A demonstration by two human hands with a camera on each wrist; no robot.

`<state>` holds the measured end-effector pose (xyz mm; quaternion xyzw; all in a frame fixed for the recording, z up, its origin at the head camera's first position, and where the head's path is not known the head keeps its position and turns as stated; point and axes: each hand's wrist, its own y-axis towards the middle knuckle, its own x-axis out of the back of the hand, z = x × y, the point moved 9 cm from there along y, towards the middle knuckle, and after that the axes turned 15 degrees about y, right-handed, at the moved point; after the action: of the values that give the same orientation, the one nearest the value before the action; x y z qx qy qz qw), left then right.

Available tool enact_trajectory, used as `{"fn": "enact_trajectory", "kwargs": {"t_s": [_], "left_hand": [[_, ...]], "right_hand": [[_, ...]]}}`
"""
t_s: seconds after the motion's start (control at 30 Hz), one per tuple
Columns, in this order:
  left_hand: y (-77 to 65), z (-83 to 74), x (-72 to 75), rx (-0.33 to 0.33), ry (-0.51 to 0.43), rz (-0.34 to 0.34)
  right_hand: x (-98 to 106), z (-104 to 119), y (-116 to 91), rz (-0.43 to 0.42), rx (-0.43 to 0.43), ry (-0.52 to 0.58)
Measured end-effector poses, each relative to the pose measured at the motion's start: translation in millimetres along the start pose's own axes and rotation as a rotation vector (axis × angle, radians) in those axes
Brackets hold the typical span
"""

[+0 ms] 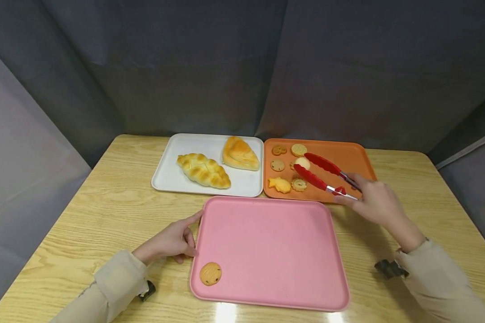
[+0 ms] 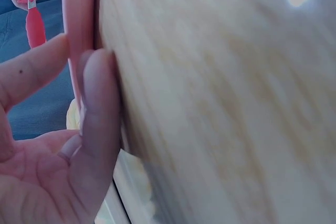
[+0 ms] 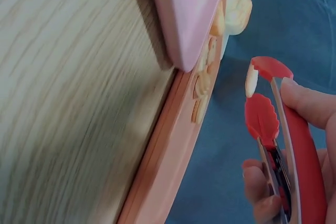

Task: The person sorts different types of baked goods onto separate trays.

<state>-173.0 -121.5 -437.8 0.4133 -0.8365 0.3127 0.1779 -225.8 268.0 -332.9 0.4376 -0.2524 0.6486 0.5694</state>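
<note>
My right hand [image 1: 373, 199] grips red-and-metal tongs [image 1: 317, 179] above the orange tray [image 1: 347, 157]. A pale round cookie [image 1: 303, 162] shows between the tong heads; in the right wrist view this cookie [image 3: 251, 81] is edge-on, touching one head. My left hand [image 1: 171, 240] lies along the left side of the pink tray [image 1: 266, 251]. Its index finger reaches straight to the upper left corner and its thumb touches the lower rim. In the left wrist view, the fingers [image 2: 100, 103] press against the tray's side. One round cookie [image 1: 211, 273] sits at the pink tray's lower left.
Several cookies lie on the orange tray, among them a fish-shaped one [image 1: 280, 185] and a pretzel-shaped one [image 1: 279, 150]. On its left, a white tray [image 1: 165, 175] holds a braided bread [image 1: 204, 170] and a folded pastry [image 1: 240, 154]. Dark curtains [image 1: 194, 67] hang behind the wooden table [image 1: 113, 193].
</note>
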Motion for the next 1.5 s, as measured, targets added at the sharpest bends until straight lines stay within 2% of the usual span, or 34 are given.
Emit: {"fn": "enact_trajectory", "kwargs": {"t_s": [0.2,0.47,0.7,1.5], "left_hand": [[0.0,0.0,0.2,0.001,0.005,-0.002],[0.3,0.5,0.0,0.002,0.012,-0.002],[0.0,0.1,-0.1,0.005,0.005,0.001],[1.3,2.4,0.8,0.021,0.015,-0.003]], "right_hand": [[4.5,-12.7,4.7,-0.065,-0.018,0.005],[7.9,-32.0,12.2,-0.124,-0.097,0.011],[3.3,-51.1,21.7,-0.096,-0.212,0.002],[-17.7,-84.4,53.5,-0.028,-0.316,0.048]]}}
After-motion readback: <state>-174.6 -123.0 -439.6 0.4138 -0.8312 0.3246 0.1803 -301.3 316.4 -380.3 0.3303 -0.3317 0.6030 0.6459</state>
